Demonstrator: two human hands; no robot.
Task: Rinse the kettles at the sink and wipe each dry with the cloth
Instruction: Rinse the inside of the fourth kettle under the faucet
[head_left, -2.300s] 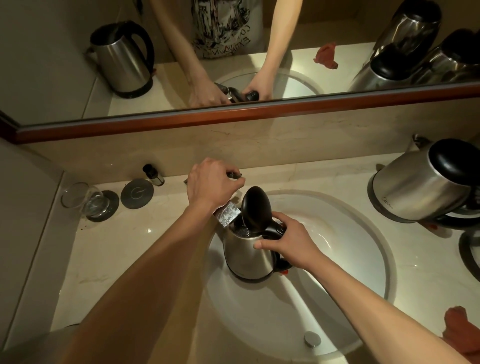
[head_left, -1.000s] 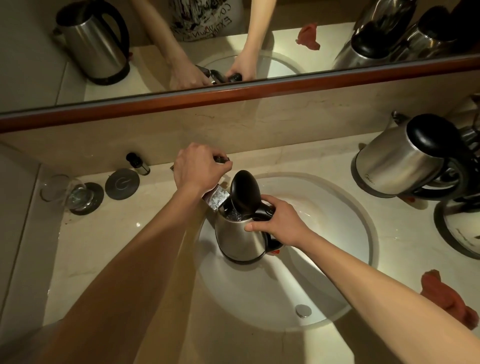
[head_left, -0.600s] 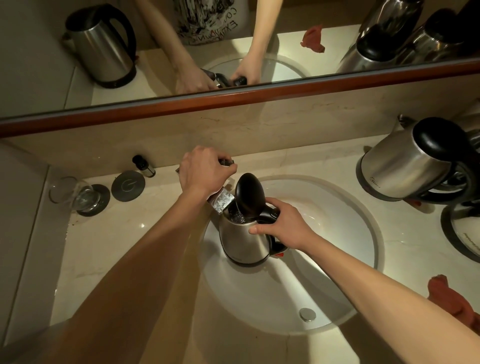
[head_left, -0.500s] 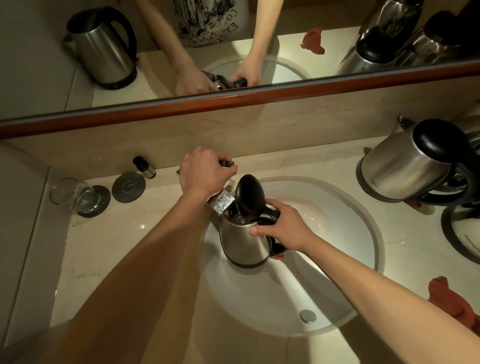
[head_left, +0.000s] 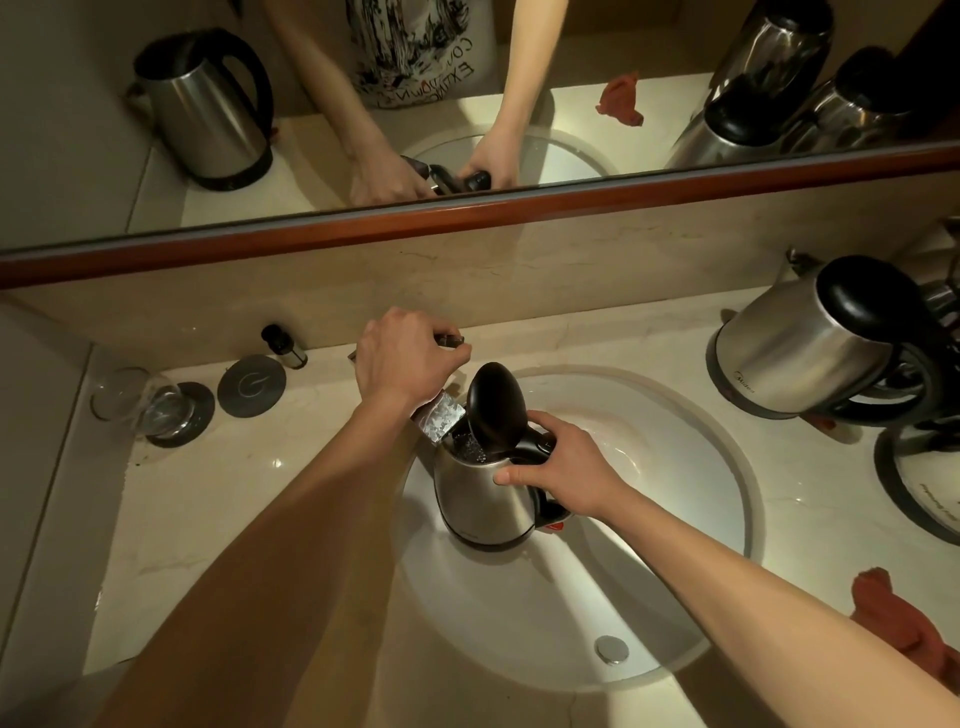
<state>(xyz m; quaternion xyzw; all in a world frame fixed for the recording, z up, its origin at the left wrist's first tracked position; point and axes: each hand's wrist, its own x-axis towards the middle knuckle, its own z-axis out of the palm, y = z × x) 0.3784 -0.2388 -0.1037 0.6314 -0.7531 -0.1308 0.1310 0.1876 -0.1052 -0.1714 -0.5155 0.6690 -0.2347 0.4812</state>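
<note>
A small steel kettle (head_left: 483, 499) stands upright in the white sink basin (head_left: 675, 467), its black lid (head_left: 493, 405) swung open. My right hand (head_left: 563, 470) grips its black handle at the top. The faucet spout (head_left: 439, 418) reaches over the kettle's mouth, and water shows inside. My left hand (head_left: 405, 358) is closed over the faucet handle behind it. A second steel kettle (head_left: 800, 353) with a black lid stands on the counter at the right. A red cloth (head_left: 904, 618) lies crumpled at the counter's right front edge.
On the counter at left stand a glass (head_left: 130, 400) on a dark coaster, a second round coaster (head_left: 252, 384) and a small dark bottle (head_left: 283, 345). More kettle parts (head_left: 924, 478) crowd the far right edge. The mirror above reflects another kettle. The drain (head_left: 612, 649) sits near the basin's front.
Both hands keep their grips on the faucet handle and the kettle. The kettle stays under the spout; only the camera view shifts slightly.
</note>
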